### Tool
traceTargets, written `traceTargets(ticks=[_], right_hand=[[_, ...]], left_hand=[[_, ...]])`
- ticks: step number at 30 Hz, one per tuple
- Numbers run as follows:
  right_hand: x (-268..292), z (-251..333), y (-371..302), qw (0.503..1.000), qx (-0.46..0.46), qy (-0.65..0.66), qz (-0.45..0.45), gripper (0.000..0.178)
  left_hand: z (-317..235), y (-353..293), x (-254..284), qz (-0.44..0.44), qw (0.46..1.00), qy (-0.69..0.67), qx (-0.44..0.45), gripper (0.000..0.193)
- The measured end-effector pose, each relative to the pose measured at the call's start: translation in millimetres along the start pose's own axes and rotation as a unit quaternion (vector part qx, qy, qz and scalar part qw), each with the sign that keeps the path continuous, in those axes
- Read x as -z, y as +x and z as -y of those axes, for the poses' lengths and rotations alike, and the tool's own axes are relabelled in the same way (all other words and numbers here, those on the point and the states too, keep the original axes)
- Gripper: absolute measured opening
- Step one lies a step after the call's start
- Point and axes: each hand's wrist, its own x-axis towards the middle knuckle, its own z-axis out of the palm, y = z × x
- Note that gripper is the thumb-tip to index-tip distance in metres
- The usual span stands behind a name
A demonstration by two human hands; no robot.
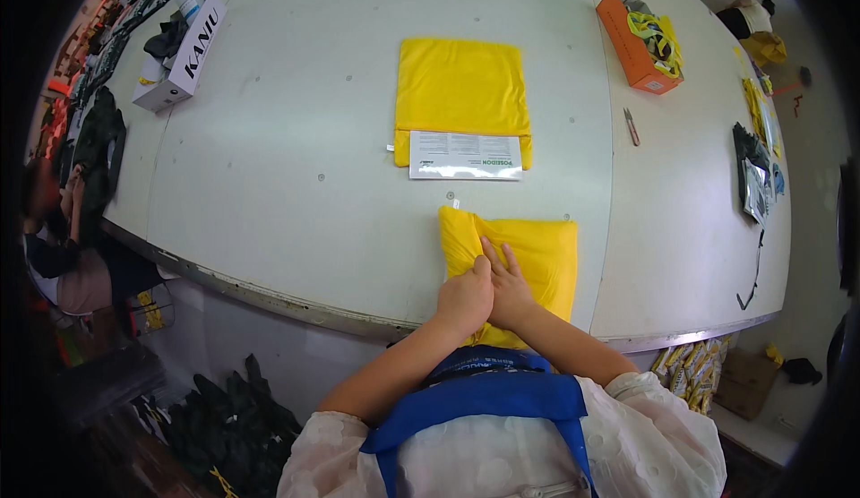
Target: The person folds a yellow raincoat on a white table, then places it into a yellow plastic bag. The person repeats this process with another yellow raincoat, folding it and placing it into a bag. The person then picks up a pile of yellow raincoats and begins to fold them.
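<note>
Head view: yellow cloth article [551,256], one, lay directly beneath fingers on white table [287,220], near its edge, presumably for easy reach. Left hand [466,297]: fingers curled closed against cloth; whether fold was pinched, could not tell. Right hand [512,297]: fingers extended, slightly spread, touching cloth, likely steadying it. Beyond fingertips: second yellow article [461,86], silver-white packet [466,156] at its near end, perhaps kept handy. Farther off, right of fingers: snips [632,128].

Both grips [466,299] [512,296] on yellow cloth [548,261]
</note>
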Motion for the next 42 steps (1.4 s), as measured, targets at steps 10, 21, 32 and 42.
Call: traceTargets(ticks=[10, 21, 32, 42], right_hand=[[-9, -13, -22, 0.969, 0.005, 0.163, -0.187, 0.045], [5, 33, -32, 0.975, -0.050, 0.149, -0.159, 0.062], [-37, 26, 4, 0.976, -0.068, 0.065, -0.197, 0.052], [-24, -16, -52, 0.986, -0.108, -0.011, -0.127, 0.094]], left_hand=[[4, 10, -1, 0.010, 0.998, 0.060, -0.015, 0.017], [38, -31, 29, -0.074, 0.994, -0.067, 0.036, 0.022], [30, -34, 14, -0.039, 0.998, -0.043, -0.016, 0.012], [-5, -23, -5, -0.019, 0.991, -0.130, -0.032, 0.012]])
